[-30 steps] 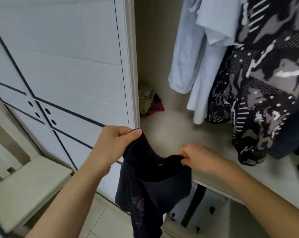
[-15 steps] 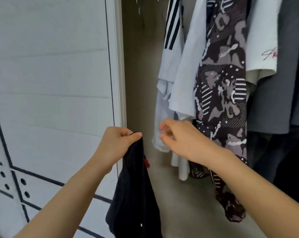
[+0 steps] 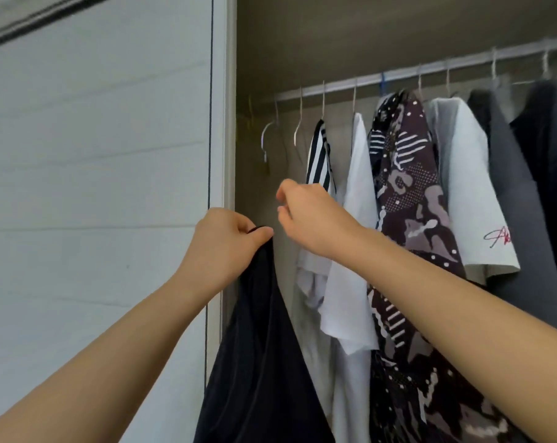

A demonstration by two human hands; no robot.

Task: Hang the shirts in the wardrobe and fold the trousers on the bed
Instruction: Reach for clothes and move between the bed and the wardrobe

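Note:
My left hand (image 3: pixel 226 241) grips the top edge of a dark navy shirt (image 3: pixel 261 362), which hangs down in front of the open wardrobe. My right hand (image 3: pixel 309 215) is raised above and to the right of it, fingers loosely curled and holding nothing, below two empty wire hangers (image 3: pixel 267 139) on the white rail (image 3: pixel 414 71). Several shirts hang further right: a striped one (image 3: pixel 318 155), a white one (image 3: pixel 357 219), a dark patterned one (image 3: pixel 408 193) and a white tee with red script (image 3: pixel 475 187).
The white sliding wardrobe door (image 3: pixel 95 187) fills the left side, its edge just behind my left hand. Dark grey garments (image 3: pixel 526 187) hang at the far right of the rail. The wardrobe's brown back wall (image 3: pixel 366 33) shows above the rail.
My right hand let go of the dark shirt and rose toward the hangers. My view tilted up from the wardrobe floor to the rail. My left hand still holds the shirt.

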